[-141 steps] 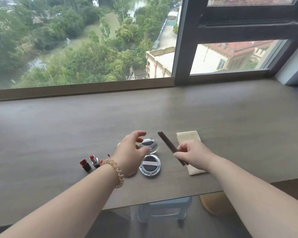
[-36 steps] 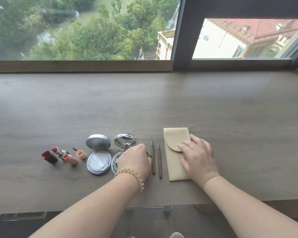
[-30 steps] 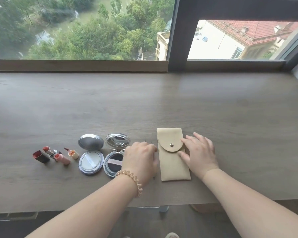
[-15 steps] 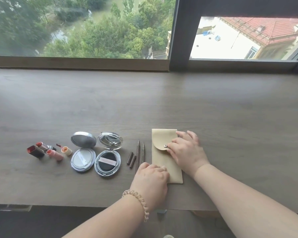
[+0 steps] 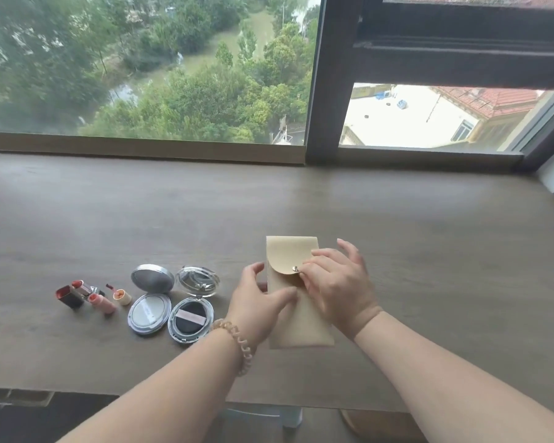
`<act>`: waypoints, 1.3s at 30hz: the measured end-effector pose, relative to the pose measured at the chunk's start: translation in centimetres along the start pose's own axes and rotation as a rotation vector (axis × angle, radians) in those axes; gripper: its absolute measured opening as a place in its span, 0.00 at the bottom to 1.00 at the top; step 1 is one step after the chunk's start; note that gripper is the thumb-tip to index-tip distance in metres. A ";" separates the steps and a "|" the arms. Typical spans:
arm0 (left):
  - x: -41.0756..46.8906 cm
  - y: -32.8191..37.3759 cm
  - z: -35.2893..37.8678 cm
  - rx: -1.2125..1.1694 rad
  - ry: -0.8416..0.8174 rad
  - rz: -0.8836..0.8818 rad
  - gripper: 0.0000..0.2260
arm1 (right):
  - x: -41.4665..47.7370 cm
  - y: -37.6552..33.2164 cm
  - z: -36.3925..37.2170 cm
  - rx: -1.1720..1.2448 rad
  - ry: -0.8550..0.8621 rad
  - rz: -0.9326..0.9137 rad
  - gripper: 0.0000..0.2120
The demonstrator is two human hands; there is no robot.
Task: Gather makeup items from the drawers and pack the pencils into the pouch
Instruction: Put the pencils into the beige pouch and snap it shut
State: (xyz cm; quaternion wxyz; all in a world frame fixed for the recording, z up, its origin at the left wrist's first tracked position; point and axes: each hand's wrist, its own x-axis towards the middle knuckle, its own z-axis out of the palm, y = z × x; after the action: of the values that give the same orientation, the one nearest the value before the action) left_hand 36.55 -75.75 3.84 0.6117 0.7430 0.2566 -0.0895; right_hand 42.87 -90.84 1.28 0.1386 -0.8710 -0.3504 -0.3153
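Seemingly unsnapping the beige fabric pouch [image 5: 304, 327], near and central: gripping its side with the left hand [image 5: 256, 303], pinching its flap with the right hand [image 5: 339, 289]. Next: lift flap, fetch unseen pencils.

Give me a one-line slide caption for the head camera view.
At the desk, the left hand and right hand hold a beige pouch beside two open compacts and lipsticks.

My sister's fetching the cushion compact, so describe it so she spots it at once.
On the wooden desk under the window, makeup lies in a row left of the beige pouch. The cushion compact is the open round case nearest the left hand; unlike the silver compact beside it, it holds a black puff with a pink band.
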 end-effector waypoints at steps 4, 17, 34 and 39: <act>-1.2 3.1 -0.4 -0.418 -0.272 -0.111 0.20 | 1.7 -0.6 -3.2 0.040 0.057 0.000 0.06; -5.0 9.0 -3.0 -0.295 -0.327 0.051 0.07 | 6.0 -2.0 -9.7 0.145 -0.024 0.119 0.10; -7.9 9.0 -6.6 -0.215 -0.381 0.156 0.15 | 10.5 -4.1 -14.4 0.373 -0.036 0.414 0.12; -8.6 9.2 -7.4 -0.246 -0.473 0.164 0.13 | 12.5 -4.0 -15.4 0.502 -0.017 0.718 0.12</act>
State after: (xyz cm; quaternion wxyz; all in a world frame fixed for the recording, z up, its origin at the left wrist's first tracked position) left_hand 32.42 -72.10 17.36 0.7454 0.6399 0.0543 -0.1789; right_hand 40.09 -88.56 21.22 0.4440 -0.8794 -0.0924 -0.1449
